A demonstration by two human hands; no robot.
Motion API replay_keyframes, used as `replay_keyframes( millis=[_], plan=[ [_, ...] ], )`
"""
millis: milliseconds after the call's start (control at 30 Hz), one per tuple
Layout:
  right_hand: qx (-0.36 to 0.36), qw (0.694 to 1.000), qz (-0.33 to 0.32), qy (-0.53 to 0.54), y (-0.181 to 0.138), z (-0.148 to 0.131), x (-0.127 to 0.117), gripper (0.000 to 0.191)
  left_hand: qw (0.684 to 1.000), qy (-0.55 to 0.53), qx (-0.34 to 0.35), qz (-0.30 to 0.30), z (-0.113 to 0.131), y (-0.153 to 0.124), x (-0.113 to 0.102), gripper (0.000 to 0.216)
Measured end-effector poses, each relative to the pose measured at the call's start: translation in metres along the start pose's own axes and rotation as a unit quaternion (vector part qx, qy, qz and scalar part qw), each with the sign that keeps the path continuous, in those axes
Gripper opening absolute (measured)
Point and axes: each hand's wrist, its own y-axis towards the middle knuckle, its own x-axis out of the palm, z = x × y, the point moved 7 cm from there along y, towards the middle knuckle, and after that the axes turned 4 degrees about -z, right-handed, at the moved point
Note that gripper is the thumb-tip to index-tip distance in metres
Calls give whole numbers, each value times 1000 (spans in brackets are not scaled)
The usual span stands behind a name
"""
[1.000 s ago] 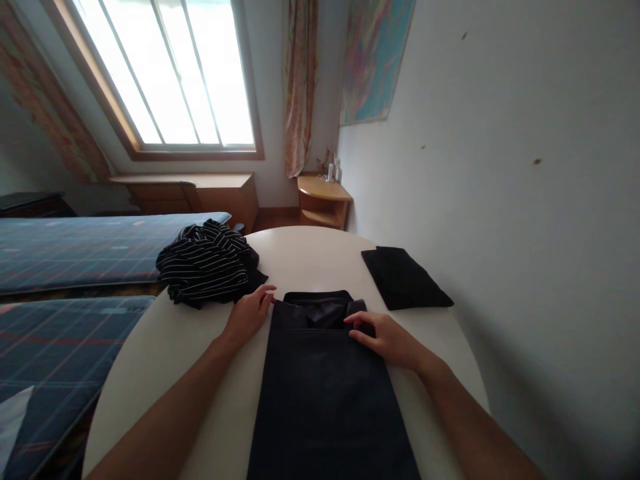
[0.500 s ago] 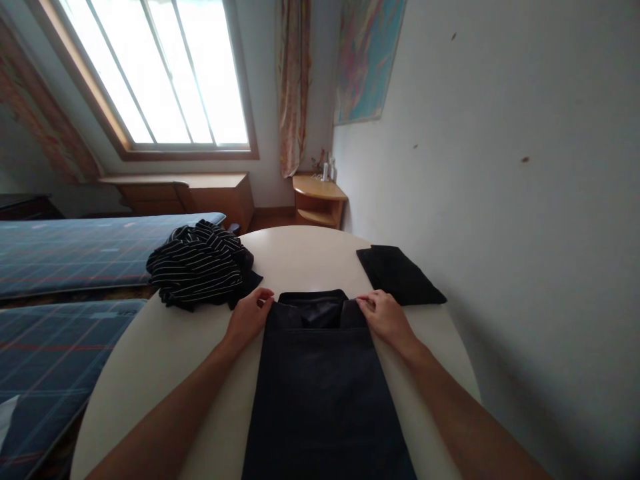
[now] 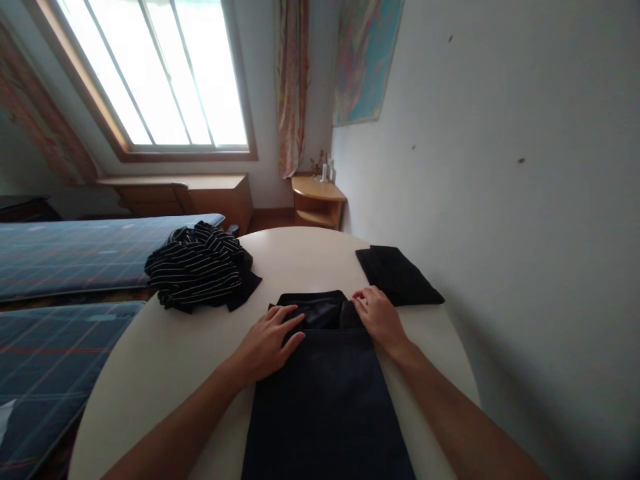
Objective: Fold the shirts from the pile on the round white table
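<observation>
A dark navy folded garment lies lengthwise in front of me, with what looks like a collar at its far end. Below the collar, a darker, shinier inner layer shows between two side folds. My left hand rests on the garment's far left part, fingers spread and palm down. At the opposite far corner, my right hand has its fingers curled in on the cloth's edge. Its thumb is mostly hidden.
The garment lies on a round cream table. A crumpled black-and-white striped garment sits at the far left, a folded black cloth at the far right. Beds with plaid mattresses stand left; a white wall rises on the right.
My left hand has let go of the far left corner and moved inward, now flat on the cloth with fingers spread. My right hand has shifted slightly left at its corner.
</observation>
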Motion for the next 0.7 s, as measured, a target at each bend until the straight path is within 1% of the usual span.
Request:
replay_keyframes(
  millis=[67, 133, 200, 267, 333, 400, 500, 567, 700],
  plan=[
    [-13, 1000, -4, 28, -6, -12, -7, 19, 1000, 7, 4, -6, 2, -4, 4, 53],
    [-42, 998, -22, 43, -14, -24, -8, 24, 1000, 12, 8, -9, 1, -7, 9, 57],
    [-79, 995, -50, 38, -23, -33, -2, 28, 1000, 13, 10, -15, -2, -7, 14, 55],
    [-101, 991, -87, 20, -29, -36, 10, 39, 1000, 9, 9, -21, -6, -4, 18, 53],
    [-102, 987, -122, 2, -32, -34, 20, 48, 1000, 4, 6, -18, -8, -2, 18, 52],
    [-103, 985, -140, -4, -32, -32, 25, 51, 1000, 0, 2, -3, -8, -1, 12, 49],
    [-116, 983, -139, 9, -30, -31, 18, 46, 999, -4, -11, 31, -7, -3, -3, 44],
    [-120, 983, -137, 22, -29, -29, 10, 39, 999, -3, -33, 39, -9, -6, -13, 38],
    [-109, 982, -153, 34, -29, -22, -3, 28, 996, 12, -89, 3, -22, -13, -23, 26]
  ],
)
